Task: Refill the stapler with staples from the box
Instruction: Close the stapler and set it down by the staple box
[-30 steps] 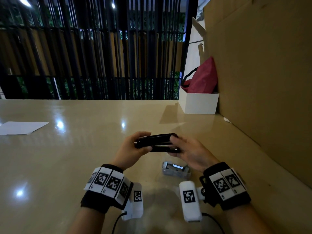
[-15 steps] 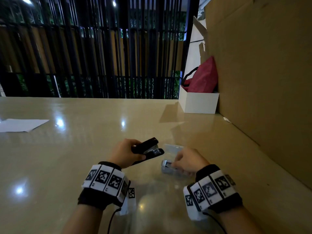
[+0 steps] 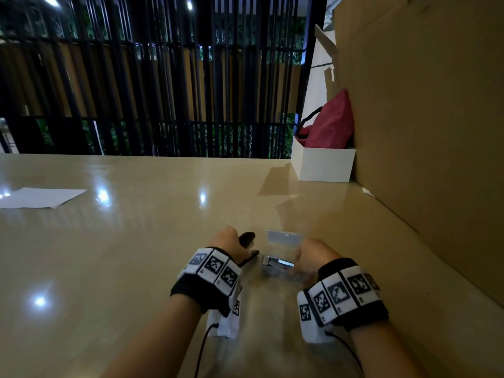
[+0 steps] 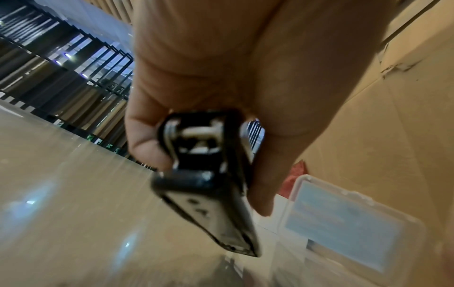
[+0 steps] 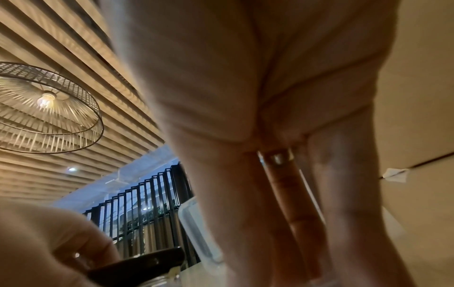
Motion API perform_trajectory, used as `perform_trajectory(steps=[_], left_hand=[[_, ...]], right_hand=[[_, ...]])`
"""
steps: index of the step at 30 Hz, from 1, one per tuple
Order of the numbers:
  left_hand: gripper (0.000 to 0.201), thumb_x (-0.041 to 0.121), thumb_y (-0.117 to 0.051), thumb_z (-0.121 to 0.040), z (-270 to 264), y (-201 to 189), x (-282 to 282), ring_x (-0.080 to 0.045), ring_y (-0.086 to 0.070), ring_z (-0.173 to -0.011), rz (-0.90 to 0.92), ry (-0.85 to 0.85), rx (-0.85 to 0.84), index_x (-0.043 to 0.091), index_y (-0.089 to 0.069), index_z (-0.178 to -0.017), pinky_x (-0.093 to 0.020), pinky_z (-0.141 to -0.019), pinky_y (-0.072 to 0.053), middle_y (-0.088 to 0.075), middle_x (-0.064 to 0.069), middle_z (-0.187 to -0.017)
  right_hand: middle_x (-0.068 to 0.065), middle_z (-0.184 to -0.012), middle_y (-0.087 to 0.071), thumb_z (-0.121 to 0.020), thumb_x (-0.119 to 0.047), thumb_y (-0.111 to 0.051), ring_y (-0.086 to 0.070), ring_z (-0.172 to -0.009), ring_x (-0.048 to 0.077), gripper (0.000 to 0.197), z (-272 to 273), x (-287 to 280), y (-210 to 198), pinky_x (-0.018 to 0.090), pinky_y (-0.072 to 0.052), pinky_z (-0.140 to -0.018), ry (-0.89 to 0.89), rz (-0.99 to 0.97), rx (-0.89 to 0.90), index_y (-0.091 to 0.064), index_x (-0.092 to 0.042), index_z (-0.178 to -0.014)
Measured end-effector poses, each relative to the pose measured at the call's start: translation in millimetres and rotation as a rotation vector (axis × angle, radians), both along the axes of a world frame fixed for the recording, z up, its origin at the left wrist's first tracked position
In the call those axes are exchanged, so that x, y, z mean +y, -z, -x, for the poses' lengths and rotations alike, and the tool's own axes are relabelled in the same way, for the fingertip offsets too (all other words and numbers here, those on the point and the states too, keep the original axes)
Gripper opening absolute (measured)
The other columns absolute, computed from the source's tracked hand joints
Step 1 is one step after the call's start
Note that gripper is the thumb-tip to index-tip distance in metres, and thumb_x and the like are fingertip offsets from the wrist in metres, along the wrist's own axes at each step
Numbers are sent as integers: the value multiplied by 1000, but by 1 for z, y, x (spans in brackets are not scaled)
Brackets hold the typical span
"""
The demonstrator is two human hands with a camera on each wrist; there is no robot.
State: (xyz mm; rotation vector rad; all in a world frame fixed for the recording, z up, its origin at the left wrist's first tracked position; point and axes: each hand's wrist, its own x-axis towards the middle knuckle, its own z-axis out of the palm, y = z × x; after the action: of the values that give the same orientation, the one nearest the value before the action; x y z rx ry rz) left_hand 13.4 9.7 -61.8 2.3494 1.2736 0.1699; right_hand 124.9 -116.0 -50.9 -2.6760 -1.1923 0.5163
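Two hands at work over one glossy beige table (image 3: 114, 268), each wrist banded in black with white coded tags. Left hand (image 3: 231, 245) at roughly 6 o'clock in the head view, fingers and thumb curled round one black stapler (image 3: 247, 238); from the left wrist view, stapler (image 4: 209, 184) gripped at its hinge end, opened, base angled down toward the tabletop. Right hand (image 3: 309, 259) just at 3 o'clock of the left, reaching into one clear plastic staple box (image 3: 276, 266) with its lid (image 3: 283, 237) raised behind; from the right wrist view, thumb and finger pinching one silvery strip of staples (image 5: 287, 186). Box just beside the stapler, whether touching, impossible to tell. Further off, at 10 o'clock, one white paper sheet (image 3: 41, 197) lying flat. At 1 o'clock, one white open carton (image 3: 323, 167) holding one red bag (image 3: 331, 124), set against one tall cardboard panel (image 3: 436, 132). Farthest back, black vertical bars (image 3: 163, 77).
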Motion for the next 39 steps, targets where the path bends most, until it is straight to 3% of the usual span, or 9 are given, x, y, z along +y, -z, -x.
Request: perform_trajectory(steps=[2, 7, 11, 16, 21, 24, 27, 31, 39], left_hand=[[53, 30, -67, -81, 0, 1, 2, -27, -58, -112, -9, 4, 33, 3, -48, -123, -30, -88, -47, -60, -13, -123], [48, 17, -66, -82, 7, -2, 5, -28, -54, -117, -68, 29, 107, 6, -46, -125, -33, -94, -45, -56, -13, -127], [37, 10, -60, -84, 10, -2, 6, -31, -56, -113, -81, 94, 111, 6, -51, -120, -33, -86, -45, -59, -15, -124], [38, 0, -56, -84, 7, -2, 6, -28, -55, -117, -80, 181, 156, 8, -54, -121, -31, -94, -45, -59, -12, -128], [38, -3, -49, -86, 5, -4, 2, -28, -55, -119, -108, 328, 219, 8, -58, -121, -31, -96, -45, -58, -12, -129], [38, -6, -49, -84, 0, -2, 1, -27, -45, -127, -144, 435, 200, 12, -67, -113, -31, -103, -39, -47, -9, -135], [43, -9, -47, -83, -3, 1, 1, -25, -34, -132, -195, 440, 165, 17, -73, -107, -32, -111, -34, -33, -1, -144], [38, -8, -50, -84, -7, -1, 1, -24, -47, -125, -182, 433, 151, 4, -67, -116, -27, -105, -40, -41, -4, -140], [46, -13, -43, -85, -7, -13, -8, -27, -58, -117, -124, 449, 163, 9, -69, -116, -18, -89, -42, -63, -12, -128]], right_hand=[[15, -111, -69, -83, -14, -68, -66, -94, 24, 30, -5, -4, 0, 27, -48, -73, 25, -4, 33, -66, 2, -109], [17, -106, -71, -80, -16, -71, -60, -71, 21, 29, -14, -12, -1, 29, -46, -70, 60, -14, 67, -67, 2, -103], [17, -103, -72, -79, -15, -73, -62, -78, 23, 27, -18, -15, -2, 28, -49, -72, 46, -22, 78, -69, 2, -100], [17, -106, -72, -79, -15, -73, -61, -80, 21, 30, -18, -15, -2, 27, -48, -73, 43, -23, 73, -69, 2, -103], [17, -105, -72, -79, -14, -72, -68, -92, 25, 30, -20, -16, -1, 33, -53, -84, 29, -38, 82, -68, 3, -104], [17, -105, -72, -79, -15, -73, -69, -98, 27, 31, -20, -15, 0, 36, -55, -89, 27, -22, 82, -68, 3, -104], [17, -104, -72, -78, -15, -74, -69, -97, 27, 31, -20, -15, 1, 36, -55, -88, 22, -18, 81, -69, 3, -103], [17, -104, -72, -77, -16, -74, -69, -97, 27, 33, -21, -15, 2, 35, -56, -87, 15, -12, 68, -68, 3, -103], [20, -108, -70, -78, -11, -73, -67, -100, 31, 32, -20, -16, 2, 39, -55, -90, 23, -31, 71, -65, 4, -105]])
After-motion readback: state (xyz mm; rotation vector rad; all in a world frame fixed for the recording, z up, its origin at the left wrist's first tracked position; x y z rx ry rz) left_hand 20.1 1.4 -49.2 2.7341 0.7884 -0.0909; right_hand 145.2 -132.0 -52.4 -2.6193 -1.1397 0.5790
